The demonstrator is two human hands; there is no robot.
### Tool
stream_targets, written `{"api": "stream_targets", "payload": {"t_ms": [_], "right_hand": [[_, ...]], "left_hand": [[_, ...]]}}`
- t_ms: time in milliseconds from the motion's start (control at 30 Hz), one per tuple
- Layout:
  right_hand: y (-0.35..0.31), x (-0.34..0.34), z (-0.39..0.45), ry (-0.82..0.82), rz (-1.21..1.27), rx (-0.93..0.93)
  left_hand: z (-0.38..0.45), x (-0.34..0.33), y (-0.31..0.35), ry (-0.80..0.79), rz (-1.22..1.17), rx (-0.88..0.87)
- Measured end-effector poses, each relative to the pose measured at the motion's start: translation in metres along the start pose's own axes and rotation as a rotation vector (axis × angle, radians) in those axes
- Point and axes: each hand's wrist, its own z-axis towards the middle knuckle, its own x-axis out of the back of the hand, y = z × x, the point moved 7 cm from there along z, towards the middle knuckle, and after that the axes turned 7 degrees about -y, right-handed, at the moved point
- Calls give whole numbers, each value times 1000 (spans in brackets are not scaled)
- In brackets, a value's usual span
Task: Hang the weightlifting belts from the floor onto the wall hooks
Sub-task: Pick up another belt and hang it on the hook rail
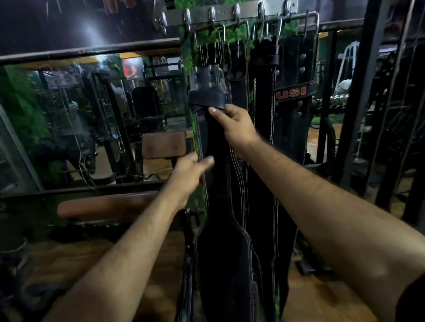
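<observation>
A metal rail with several wall hooks runs across a green moss-covered pillar. Several black leather weightlifting belts hang from it side by side. The leftmost belt hangs in front, white-stitched and wide at the bottom. My right hand pinches this belt just below its strap loop, thumb on the front. My left hand rests against the belt's left edge lower down, fingers stretched out flat and not closed around it. A belt with red lettering hangs at the right.
A brown padded bench and seat back stand to the left under a wall mirror. Black machine frames rise on the right. The wooden floor shows below.
</observation>
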Motion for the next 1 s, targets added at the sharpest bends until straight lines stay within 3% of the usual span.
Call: {"api": "stream_targets", "payload": {"t_ms": [133, 333, 533, 667, 800, 867, 933, 1000], "right_hand": [[-5, -10, -13, -80, -211, 123], [-4, -4, -35, -136, -267, 161], [40, -16, -85, -142, -39, 41], [94, -19, -120, -214, -39, -125], [140, -11, -135, -276, -167, -268], [152, -5, -134, -397, -358, -342], [155, 1, -137, -485, -556, -411], [137, 0, -126, -478, -574, -402]], "left_hand": [[4, 6, 94, 149, -254, -221], [-3, -3, 94, 220, -354, -233], [-17, -11, 95, 296, -425, -254], [-10, 7, 107, 314, -488, -249], [0, 28, 109, 377, -530, -173], [2, 34, 107, 390, -532, -166], [3, 41, 112, 388, -529, -184], [7, 49, 115, 385, -522, -191]]}}
